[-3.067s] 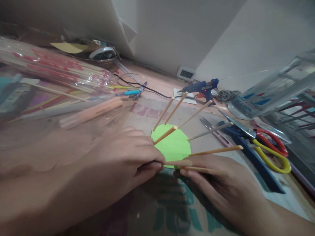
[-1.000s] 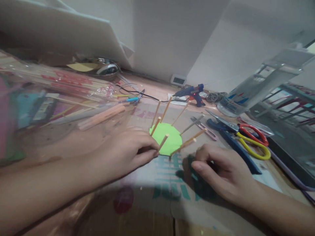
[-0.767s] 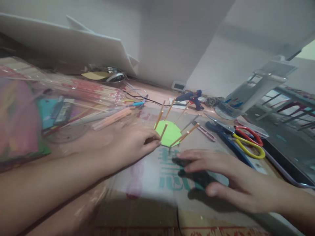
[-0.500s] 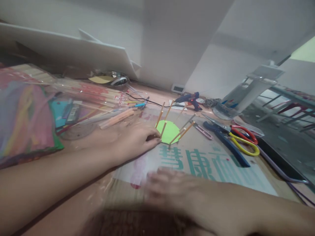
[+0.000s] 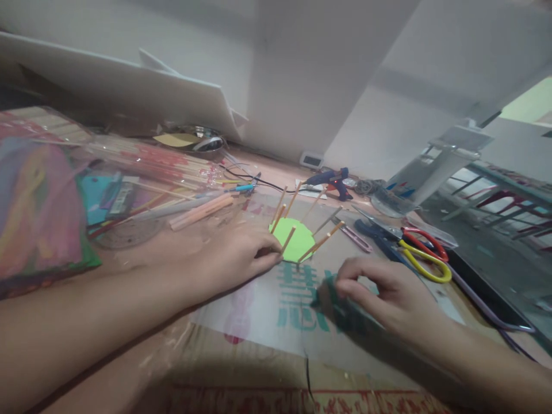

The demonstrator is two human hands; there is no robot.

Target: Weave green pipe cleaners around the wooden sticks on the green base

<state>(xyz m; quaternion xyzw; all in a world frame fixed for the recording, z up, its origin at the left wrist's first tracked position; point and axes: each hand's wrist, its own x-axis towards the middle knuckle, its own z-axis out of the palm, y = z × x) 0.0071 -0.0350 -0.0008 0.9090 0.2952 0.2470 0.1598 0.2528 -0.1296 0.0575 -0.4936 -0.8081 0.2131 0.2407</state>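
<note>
A bright green scalloped disc (image 5: 292, 234) lies on the printed sheet, with several thin wooden sticks (image 5: 288, 240) standing up at a slant around its rim. My left hand (image 5: 254, 250) reaches in from the left, thumb and forefinger closed at the disc's near left edge. Over the right part of the sheet hovers my right hand (image 5: 383, 287), apart from the disc. Its thumb and forefinger are pressed together; whatever lies between them, if anything, is too small to make out. Beneath it falls a dark shadow.
Behind the disc sits a blue glue gun (image 5: 332, 179) with a lit red light. Scissors with red and yellow handles (image 5: 425, 253), a pink cutter (image 5: 356, 237), dark-handled pliers (image 5: 377, 233) and a phone (image 5: 487, 293) lie right. Bagged coloured pieces (image 5: 43, 213) stand left.
My right hand has lifted from the sheet's near edge and moved right and farther away, its fingers now pinched. My left hand stays at the disc, which appears slightly lower in view.
</note>
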